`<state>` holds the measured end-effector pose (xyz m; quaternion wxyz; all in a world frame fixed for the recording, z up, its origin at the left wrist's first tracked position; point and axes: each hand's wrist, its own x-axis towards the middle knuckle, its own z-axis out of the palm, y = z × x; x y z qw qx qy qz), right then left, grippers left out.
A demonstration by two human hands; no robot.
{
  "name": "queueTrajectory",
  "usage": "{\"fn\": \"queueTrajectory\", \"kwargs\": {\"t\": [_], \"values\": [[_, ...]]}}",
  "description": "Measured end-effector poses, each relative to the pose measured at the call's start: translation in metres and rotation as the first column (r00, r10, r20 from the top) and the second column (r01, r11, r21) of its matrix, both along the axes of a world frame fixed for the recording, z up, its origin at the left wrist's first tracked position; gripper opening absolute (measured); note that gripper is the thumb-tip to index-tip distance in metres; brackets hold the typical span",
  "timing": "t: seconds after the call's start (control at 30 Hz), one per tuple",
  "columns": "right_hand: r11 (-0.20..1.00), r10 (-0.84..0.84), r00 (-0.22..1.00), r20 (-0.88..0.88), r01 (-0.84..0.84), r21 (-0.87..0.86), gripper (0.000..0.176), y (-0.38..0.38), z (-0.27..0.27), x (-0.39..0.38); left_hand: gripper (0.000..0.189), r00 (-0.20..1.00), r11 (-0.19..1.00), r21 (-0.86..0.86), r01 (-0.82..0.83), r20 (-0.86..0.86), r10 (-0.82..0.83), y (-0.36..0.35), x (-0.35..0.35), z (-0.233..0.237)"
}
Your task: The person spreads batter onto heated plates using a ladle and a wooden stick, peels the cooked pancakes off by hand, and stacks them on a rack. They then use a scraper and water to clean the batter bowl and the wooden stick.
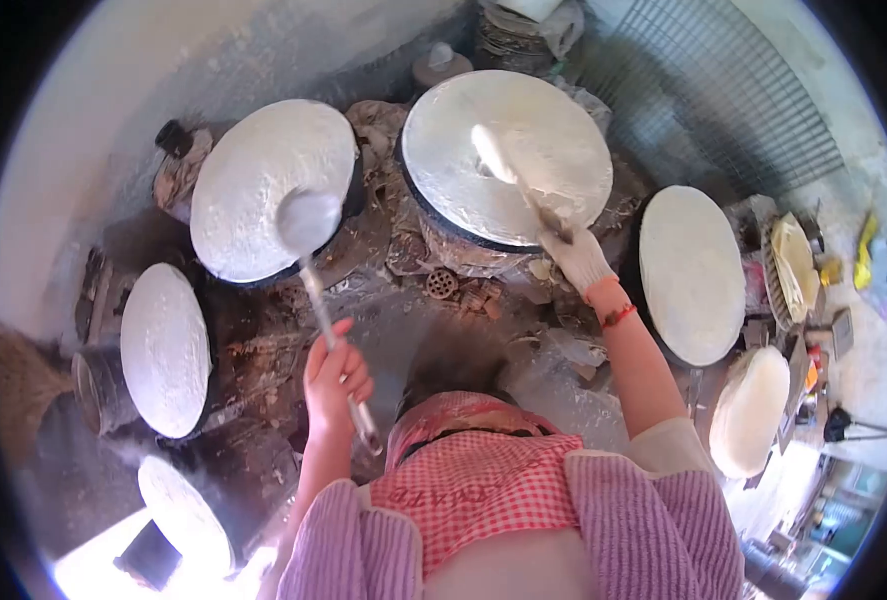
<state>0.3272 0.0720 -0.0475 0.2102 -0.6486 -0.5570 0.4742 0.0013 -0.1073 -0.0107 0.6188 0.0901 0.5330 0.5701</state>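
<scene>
My left hand (337, 378) is closed round the metal handle of a ladle (308, 220). The ladle's round bowl is over the lower right part of a griddle (268, 180) covered in white batter. My right hand (571, 255) wears a whitish glove and grips a scraper (523, 190), its pale blade on the batter near the middle of the larger round griddle (463, 110). A red band circles the right wrist. Whether the ladle touches the batter I cannot tell.
More round griddles with white sheets stand at the left (165, 350), lower left (185, 515) and right (691, 275). A pale stack (750, 412) is at the lower right. Bricks and a perforated briquette (441, 284) lie between the stoves. A wire grid (703, 90) leans on the wall.
</scene>
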Motion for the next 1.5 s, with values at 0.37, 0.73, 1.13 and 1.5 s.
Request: {"fn": "queueTrajectory", "kwargs": {"t": [0.37, 0.73, 1.13, 1.5], "values": [[0.97, -0.235, 0.857, -0.459, 0.235, -0.059, 0.046, -0.096, -0.039, 0.063, 0.01, 0.929, 0.988, 0.093, 0.12, 0.341, -0.145, 0.079, 0.131, 0.0], [0.945, -0.318, 0.686, -0.655, 0.177, -0.274, 0.04, -0.047, -0.018, 0.083, 0.024, -0.035, 0.988, 0.149, -0.049, 0.988, -0.151, 0.07, 0.122, 0.037], [0.982, 0.177, 0.948, -0.266, -0.152, 0.111, 0.043, -0.027, -0.028, 0.058, 0.037, 0.929, 0.969, 0.207, 0.138, 0.313, -0.199, -0.057, 0.046, 0.075], [0.956, 0.264, 0.965, 0.01, -0.262, 0.134, 0.039, -0.111, -0.033, 0.012, 0.04, 0.675, 0.994, 0.034, -0.108, 0.736, 0.048, -0.163, -0.011, 0.032]]}}
